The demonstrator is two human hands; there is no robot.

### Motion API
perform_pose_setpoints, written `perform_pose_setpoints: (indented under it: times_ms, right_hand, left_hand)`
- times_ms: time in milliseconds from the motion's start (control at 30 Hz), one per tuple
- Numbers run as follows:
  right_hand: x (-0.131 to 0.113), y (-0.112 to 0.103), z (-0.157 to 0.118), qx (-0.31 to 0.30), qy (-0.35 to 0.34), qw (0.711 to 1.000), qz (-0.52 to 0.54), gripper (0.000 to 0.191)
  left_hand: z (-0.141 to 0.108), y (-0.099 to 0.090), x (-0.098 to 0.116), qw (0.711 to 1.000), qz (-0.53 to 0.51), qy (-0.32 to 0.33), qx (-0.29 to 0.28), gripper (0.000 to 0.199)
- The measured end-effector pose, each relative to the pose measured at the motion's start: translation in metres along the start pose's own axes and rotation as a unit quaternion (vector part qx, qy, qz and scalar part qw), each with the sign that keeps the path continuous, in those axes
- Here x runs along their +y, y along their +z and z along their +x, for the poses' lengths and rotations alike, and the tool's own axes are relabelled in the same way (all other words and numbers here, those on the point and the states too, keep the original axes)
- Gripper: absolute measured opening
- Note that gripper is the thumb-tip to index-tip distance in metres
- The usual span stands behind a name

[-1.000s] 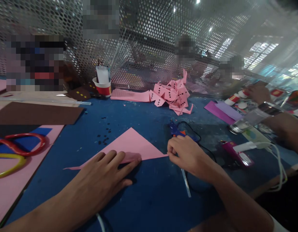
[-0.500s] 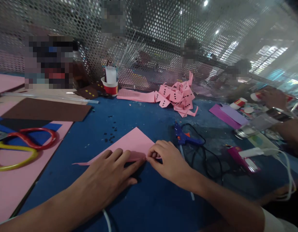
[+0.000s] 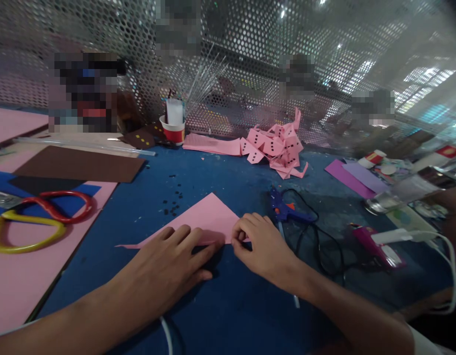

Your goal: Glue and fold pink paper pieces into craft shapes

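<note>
The one view looks from the wearer's head, facing forward and down across the table (image 3: 228, 305). It is nearest at 6 o'clock, where the forearms come in from 8 and 4 o'clock. The left hand (image 3: 172, 254), right hand (image 3: 265, 246) and paper (image 3: 209, 217) lie close, just below centre. The mesh (image 3: 235, 44) stands farther off at 12 o'clock. The table's far edge slopes down towards 3 o'clock.

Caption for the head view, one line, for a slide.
Left hand and right hand on a folded pink sheet, blue glue gun lying nearby.
</note>
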State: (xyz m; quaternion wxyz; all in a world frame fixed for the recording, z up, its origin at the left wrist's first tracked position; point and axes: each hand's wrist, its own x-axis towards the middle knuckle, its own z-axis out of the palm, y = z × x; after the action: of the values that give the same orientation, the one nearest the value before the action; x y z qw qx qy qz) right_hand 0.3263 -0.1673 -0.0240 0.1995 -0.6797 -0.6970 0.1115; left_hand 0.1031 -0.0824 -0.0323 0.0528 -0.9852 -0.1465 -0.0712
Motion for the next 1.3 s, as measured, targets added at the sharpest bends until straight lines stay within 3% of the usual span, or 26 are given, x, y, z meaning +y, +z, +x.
perform_pose_setpoints:
  times_ms: [833,1300]
  right_hand:
    - [0.004,-0.005,-0.002,-0.02,0.013,1.0,0.012,0.014]
    - [0.002,-0.008,-0.002,-0.036,0.017,0.999,-0.004,0.014]
  left_hand:
    - [-0.021,-0.001,-0.002,0.998,-0.004,-0.007,0.058,0.04]
    - [-0.038,0.0,-0.011,0.997,-0.041,-0.033,0.053,0.035]
